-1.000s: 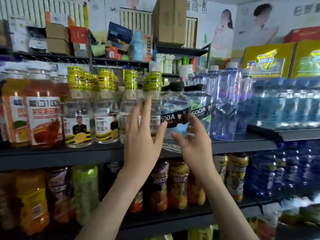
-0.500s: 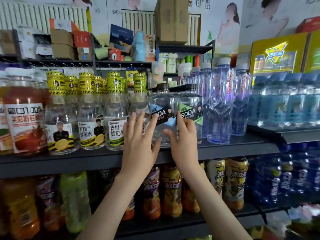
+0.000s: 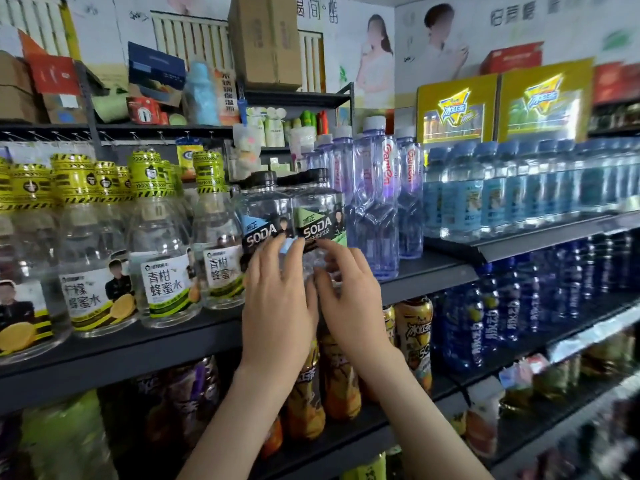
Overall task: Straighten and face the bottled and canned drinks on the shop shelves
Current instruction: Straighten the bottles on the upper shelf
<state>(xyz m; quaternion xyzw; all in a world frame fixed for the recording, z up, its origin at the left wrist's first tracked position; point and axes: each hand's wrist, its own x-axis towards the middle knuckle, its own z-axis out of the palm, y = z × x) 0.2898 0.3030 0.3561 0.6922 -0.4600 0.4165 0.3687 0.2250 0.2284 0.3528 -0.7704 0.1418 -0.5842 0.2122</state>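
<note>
The left hand (image 3: 277, 306) has moved right, beside the right hand (image 3: 349, 303). Its straight fingers press the blue-label SODA bottle (image 3: 263, 213); the right hand's curved fingers hold the green-label SODA bottle (image 3: 319, 211). Both bottles stand on the shelf (image 3: 138, 344), labels to the front.

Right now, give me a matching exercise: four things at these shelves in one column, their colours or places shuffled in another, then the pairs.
1 left hand
2 right hand
3 twisted bottle
4 cardboard box

A top shelf
B on green-label SODA bottle
C purple, right of the SODA bottles
D on blue-label SODA bottle

Pairs: 1-D, 2-B, 3-C, 4-A
</note>
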